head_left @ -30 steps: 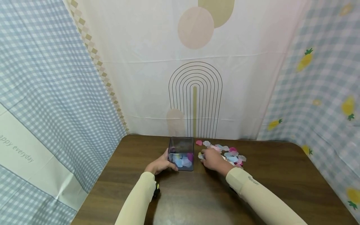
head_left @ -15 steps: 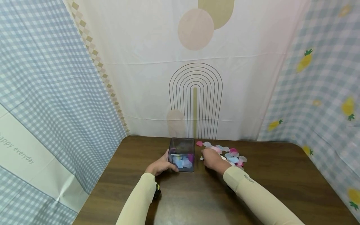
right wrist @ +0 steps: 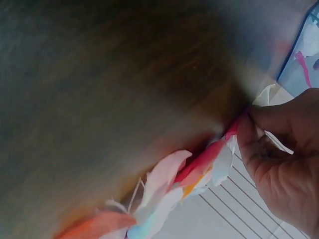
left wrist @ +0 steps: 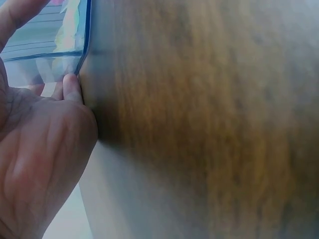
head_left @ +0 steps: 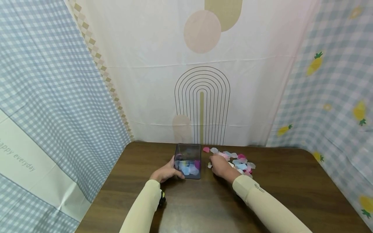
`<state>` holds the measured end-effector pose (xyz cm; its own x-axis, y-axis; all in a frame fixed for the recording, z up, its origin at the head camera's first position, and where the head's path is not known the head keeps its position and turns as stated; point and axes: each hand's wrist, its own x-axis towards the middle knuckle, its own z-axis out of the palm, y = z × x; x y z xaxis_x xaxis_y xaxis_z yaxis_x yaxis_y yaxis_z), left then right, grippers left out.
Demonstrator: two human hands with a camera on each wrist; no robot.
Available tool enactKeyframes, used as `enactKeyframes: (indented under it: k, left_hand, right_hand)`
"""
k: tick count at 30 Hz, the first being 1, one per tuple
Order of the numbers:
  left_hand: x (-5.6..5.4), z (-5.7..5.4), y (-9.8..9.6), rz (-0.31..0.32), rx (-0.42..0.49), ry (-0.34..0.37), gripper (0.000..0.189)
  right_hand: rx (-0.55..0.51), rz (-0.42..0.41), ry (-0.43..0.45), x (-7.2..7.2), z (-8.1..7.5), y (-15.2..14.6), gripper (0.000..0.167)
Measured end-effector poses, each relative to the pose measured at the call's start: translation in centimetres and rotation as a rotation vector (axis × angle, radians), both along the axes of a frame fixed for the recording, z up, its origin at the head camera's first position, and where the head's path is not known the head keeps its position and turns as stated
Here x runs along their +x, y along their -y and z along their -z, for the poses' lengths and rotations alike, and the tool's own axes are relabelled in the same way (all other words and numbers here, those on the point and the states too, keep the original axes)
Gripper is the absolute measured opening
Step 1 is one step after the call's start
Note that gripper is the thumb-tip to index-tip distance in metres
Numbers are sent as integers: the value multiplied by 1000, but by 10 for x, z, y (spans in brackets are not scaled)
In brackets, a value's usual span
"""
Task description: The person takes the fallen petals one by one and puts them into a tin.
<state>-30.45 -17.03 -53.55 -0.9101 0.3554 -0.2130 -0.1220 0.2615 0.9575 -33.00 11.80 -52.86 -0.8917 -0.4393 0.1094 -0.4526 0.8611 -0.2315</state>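
Observation:
A clear plastic box with blue, white and magenta petals inside stands at the table's back. My left hand holds its left side, thumb at the front corner; the left wrist view shows the palm and fingers against the box wall. To the right of the box, my right hand is at the near-left edge of a loose heap of artificial petals. In the right wrist view its thumb and forefinger pinch a dark pink petal. A pale petal lies just beyond the fingertips.
The brown wooden table runs back to a white printed curtain. Checked cloths hang on both sides. A single pink petal lies behind, between box and heap. A dark device sits on the left wrist.
My right hand has shifted slightly at the heap's edge, and its fingers have drawn closer together over the petals. The left hand and the box stay in place.

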Motion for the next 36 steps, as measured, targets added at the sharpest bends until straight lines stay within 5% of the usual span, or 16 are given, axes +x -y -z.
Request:
enactKeyframes:
  k: [13, 20, 28, 36]
  left_hand:
    - [-2, -1, 1, 9, 22, 7, 117]
    - [1, 0, 0, 0, 29, 12, 113]
    - [1, 1, 0, 12, 34, 13, 113]
    - [-1, 3, 1, 4, 28, 15, 114]
  right_hand:
    - [-176, -3, -7, -6, 3, -10, 19]
    - [-240, 23, 52, 1, -10, -17, 15]
    - [-549, 150, 185, 10, -30, -32, 5]
    - [-751, 147, 187, 18, -59, -48, 5]
